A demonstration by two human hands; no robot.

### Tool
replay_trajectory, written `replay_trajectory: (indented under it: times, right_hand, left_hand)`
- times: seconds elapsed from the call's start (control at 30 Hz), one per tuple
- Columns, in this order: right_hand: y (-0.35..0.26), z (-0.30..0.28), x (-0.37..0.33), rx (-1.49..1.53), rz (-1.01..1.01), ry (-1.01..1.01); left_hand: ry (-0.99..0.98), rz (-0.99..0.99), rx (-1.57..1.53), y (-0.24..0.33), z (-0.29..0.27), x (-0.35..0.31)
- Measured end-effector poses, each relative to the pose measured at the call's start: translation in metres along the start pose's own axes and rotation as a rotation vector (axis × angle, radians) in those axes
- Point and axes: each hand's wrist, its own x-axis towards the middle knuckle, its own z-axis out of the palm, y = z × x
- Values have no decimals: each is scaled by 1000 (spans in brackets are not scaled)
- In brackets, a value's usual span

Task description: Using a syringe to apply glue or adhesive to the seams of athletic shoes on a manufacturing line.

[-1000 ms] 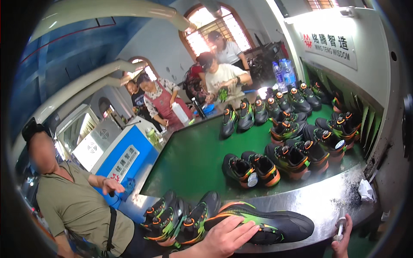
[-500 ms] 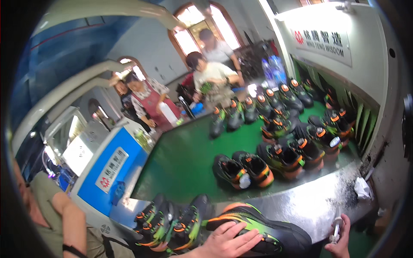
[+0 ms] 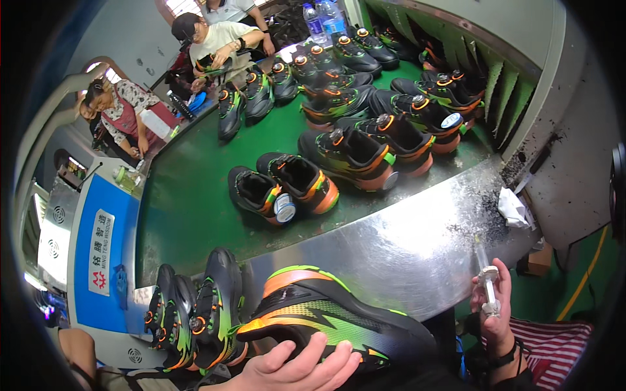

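Note:
My left hand (image 3: 300, 366) lies against the lower side of a black, green and orange sneaker (image 3: 339, 311), its fingers curled at the laces and collar. That shoe is tipped over, with its patterned side facing up and its dark toe pointing to the lower right. In my right hand (image 3: 497, 306) is a slim clear syringe (image 3: 486, 284) with a white plunger, its tip pointing up and away over the metal edge. Just left of the held shoe stand matching sneakers (image 3: 218, 303), close together at the table's front.
A green conveyor belt (image 3: 195, 176) carries several similar sneakers (image 3: 349, 156). Crumpled white paper (image 3: 514, 208) rests by dark grit on the metal ledge (image 3: 391, 241). A blue-and-white machine panel (image 3: 107, 228) stands left. Co-workers (image 3: 218, 45) work at the far side.
The view has swung, so the belt sits further left and higher. My left hand has slid lower on the sneaker, uncovering its patterned side. The syringe is still in my right hand, now tilted upward.

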Motion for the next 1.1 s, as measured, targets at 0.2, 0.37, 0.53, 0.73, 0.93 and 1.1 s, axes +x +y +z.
replay_trajectory:
  times: [0.2, 0.37, 0.53, 0.73, 0.93, 1.1]
  right_hand:
    - [-3, -2, -3, 24, 7, -14]
    - [-2, -8, -7, -50, 26, -67]
    - [6, -6, -4, -124, -19, -113]
    - [-1, -2, 1, -263, -83, 139]
    - [-20, 9, 1, -265, -25, 210]
    - [-31, 15, -6, -236, 38, 175]
  left_hand:
    - [39, -50, -13, 3, 4, -10]
    - [113, -77, -72, 1, 13, -6]
    - [170, -234, -297, -6, 61, -21]
    - [242, -212, -462, -7, 68, -28]
    - [187, -42, -692, -8, 67, -33]
    - [180, -31, -747, -1, 77, -39]
